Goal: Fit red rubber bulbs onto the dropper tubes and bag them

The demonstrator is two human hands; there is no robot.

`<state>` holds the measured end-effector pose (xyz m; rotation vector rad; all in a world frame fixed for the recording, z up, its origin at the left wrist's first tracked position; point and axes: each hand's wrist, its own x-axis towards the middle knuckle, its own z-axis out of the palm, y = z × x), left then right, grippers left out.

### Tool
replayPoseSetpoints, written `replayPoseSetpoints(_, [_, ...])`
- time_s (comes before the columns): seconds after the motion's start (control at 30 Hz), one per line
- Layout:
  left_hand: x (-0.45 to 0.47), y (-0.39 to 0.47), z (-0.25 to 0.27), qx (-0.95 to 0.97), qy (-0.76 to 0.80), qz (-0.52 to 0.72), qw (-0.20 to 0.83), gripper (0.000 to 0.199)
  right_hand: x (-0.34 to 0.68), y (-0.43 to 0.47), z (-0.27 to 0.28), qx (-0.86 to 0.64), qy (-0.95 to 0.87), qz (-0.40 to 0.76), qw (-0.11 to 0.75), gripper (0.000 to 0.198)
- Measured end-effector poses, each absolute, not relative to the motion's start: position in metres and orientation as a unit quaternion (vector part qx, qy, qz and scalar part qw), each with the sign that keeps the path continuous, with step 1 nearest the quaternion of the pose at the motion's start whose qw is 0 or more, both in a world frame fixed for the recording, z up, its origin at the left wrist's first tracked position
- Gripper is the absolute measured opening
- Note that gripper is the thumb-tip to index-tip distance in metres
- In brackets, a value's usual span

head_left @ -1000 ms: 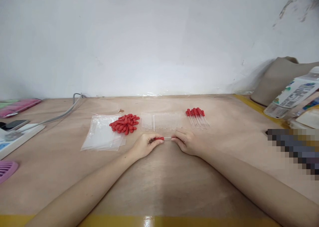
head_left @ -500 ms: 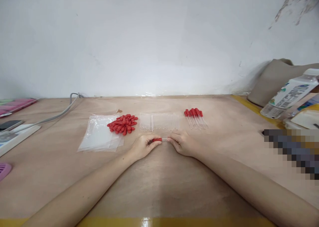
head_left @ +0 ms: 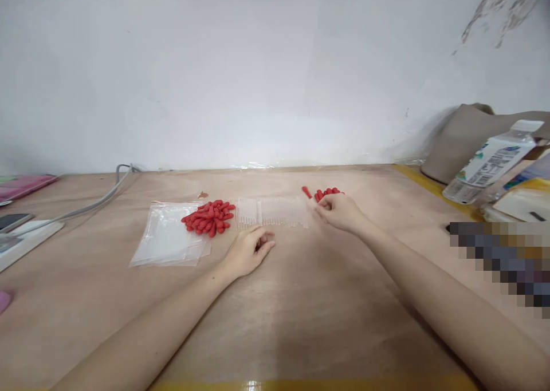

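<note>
The right hand (head_left: 339,212) pinched a red-bulbed dropper (head_left: 306,192) by its tube, bulb directed away, just beside the assembled droppers (head_left: 327,194), which that hand partly covered. The left hand (head_left: 247,251) rested with fingers loosely curled, thumb apart. Clear tubes (head_left: 272,211) lay beyond it; loose red bulbs (head_left: 209,217) and plastic bags (head_left: 163,239) lay to its left.

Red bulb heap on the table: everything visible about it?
The red bulb heap is a loose, jumbled pile of small red pieces, each with a rounded fat end and, where it shows, a narrower neck; they look like soft rubber. The pieces point in various directions. Its left part overlaps the clear bags; its right edge sits close beside the row of clear tubes. The left hand is nearby but not touching it.
</note>
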<state>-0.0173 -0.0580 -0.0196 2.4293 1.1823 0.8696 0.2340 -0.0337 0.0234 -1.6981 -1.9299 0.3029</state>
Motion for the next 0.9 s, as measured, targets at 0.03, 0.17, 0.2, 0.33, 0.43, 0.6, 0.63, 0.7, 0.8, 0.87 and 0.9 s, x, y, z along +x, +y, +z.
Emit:
replayPoseSetpoints(0.03, [-0.017,-0.058,-0.019,0.851,0.407,0.295,0.150,0.017,0.241,-0.025,0.024,-0.660,-0.689,0.107,0.280,0.027])
replayPoseSetpoints(0.17, [-0.016,-0.057,-0.021,0.854,0.400,0.297,0.146,0.018,0.257,-0.005,0.017,-0.729,-0.622,0.072,0.276,0.029])
replayPoseSetpoints(0.2, [-0.017,-0.057,-0.021,0.854,0.399,0.301,0.148,0.018,0.258,-0.003,0.014,-0.737,-0.615,0.069,0.271,0.029])
replayPoseSetpoints(0.33, [-0.017,-0.055,-0.023,0.853,0.400,0.299,0.153,0.017,0.259,-0.003,0.002,-0.749,-0.605,0.072,0.260,0.028])
replayPoseSetpoints(0.43, [-0.017,-0.056,-0.022,0.855,0.402,0.291,0.147,0.017,0.260,-0.004,0.002,-0.756,-0.606,0.059,0.239,0.027])
replayPoseSetpoints(0.6, [-0.016,-0.058,-0.019,0.859,0.406,0.278,0.145,0.018,0.250,-0.007,0.005,-0.753,-0.618,0.024,0.223,0.026])
replayPoseSetpoints(0.63, [-0.016,-0.058,-0.018,0.859,0.405,0.277,0.145,0.017,0.246,-0.007,0.004,-0.743,-0.631,0.016,0.225,0.026])
replayPoseSetpoints(0.7, [-0.016,-0.058,-0.018,0.860,0.404,0.277,0.144,0.017,0.235,-0.006,0.002,-0.720,-0.656,0.007,0.226,0.025])
replayPoseSetpoints(0.8, [-0.016,-0.058,-0.018,0.861,0.402,0.277,0.145,0.017,0.220,-0.004,-0.002,-0.721,-0.663,0.024,0.201,0.023])
replayPoseSetpoints(0.87, [-0.016,-0.059,-0.018,0.860,0.400,0.279,0.148,0.016,0.214,-0.003,-0.002,-0.736,-0.653,0.037,0.176,0.023])
replayPoseSetpoints(0.9, [-0.017,-0.059,-0.018,0.860,0.399,0.280,0.149,0.016,0.213,-0.003,-0.001,-0.740,-0.651,0.040,0.164,0.024])
